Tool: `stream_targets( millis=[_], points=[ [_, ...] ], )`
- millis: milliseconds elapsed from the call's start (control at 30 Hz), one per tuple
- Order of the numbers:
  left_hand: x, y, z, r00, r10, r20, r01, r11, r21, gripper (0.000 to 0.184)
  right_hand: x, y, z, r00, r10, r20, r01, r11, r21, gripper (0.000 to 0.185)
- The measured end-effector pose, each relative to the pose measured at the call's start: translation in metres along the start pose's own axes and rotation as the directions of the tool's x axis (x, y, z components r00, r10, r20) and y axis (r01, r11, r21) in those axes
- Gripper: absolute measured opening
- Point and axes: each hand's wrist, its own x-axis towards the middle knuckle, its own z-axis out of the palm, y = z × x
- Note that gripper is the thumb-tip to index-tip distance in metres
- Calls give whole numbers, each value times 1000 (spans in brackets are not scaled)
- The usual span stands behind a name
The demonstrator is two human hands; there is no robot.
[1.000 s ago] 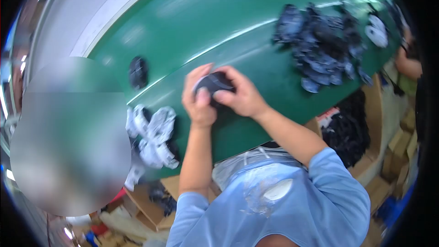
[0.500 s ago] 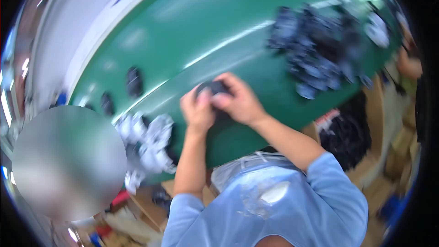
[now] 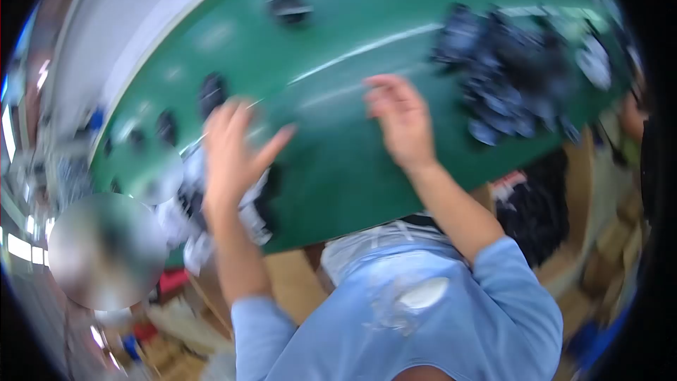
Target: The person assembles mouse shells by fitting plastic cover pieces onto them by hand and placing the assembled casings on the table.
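My left hand (image 3: 231,144) is open, fingers spread and thumb out, over the left side of the table. It holds nothing that I can see and is near a pile of whitish, crumpled, plastic-looking pieces (image 3: 255,220), partly covered by my forearm. My right hand (image 3: 402,116) hangs over the middle of the table with its fingers loosely bent and apart, nothing visible in it. Farther back, a small dark rounded bundle (image 3: 288,5) with a pale streak across it is apart from both hands. Blur hides its exact kind.
On the green table (image 3: 338,162), a heap of dark, shiny crumpled pieces (image 3: 497,77) is at the right, beside a white item (image 3: 594,62). Several dark bundles (image 3: 213,93) stand at the left. Below the edge is a box of black items (image 3: 532,201). A person's arm (image 3: 632,116) shows far right.
Both hands were together around a dark bundle. They have parted, left hand moving left and right hand moving right and up. A dark bundle now appears at the back of the table.
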Motion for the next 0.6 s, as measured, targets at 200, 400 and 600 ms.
stream_targets(
  millis=[200, 400, 600],
  points=[
    [-107, -32, 21, 977, -33, 209, -35, 949, 313, 50, -42, -73, -60, 860, -444, 251, 499, 834, -236, 8],
    [-57, 6, 40, 965, 261, -40, -261, 965, 11, 22, -121, -90, -262, 671, -617, -411, 71, 605, -793, 16],
    [-7, 12, 32, 926, -64, 373, 201, 918, -341, 32, -231, -22, -367, 757, 260, -600, -625, 18, -781, 35]
  ],
)
